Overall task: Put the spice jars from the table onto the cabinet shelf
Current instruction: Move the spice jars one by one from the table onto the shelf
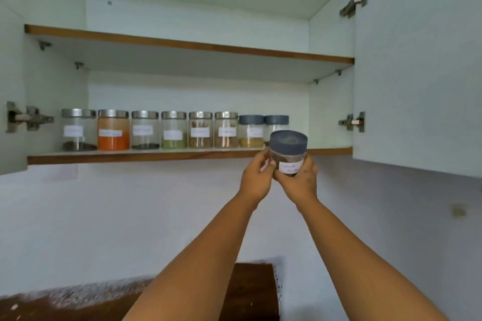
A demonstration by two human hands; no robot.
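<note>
I hold a clear spice jar (pixel 287 152) with a grey-blue lid and a white handwritten label in both hands, raised just in front of the lower cabinet shelf (pixel 156 157), near its right part. My left hand (pixel 257 177) grips its left side and my right hand (pixel 300 181) cups it from below and the right. Several labelled jars stand in a row on that shelf, from a silver-lidded one (pixel 79 129) at the left to two grey-lidded ones (pixel 251 131) at the right; the held jar partly hides the last.
Both cabinet doors hang open, the right one (pixel 417 60) jutting close to my right arm. The upper shelf (pixel 182 43) holds nothing visible. Shelf room lies to the right of the jar row. A dark wooden table (pixel 247 292) shows at the bottom.
</note>
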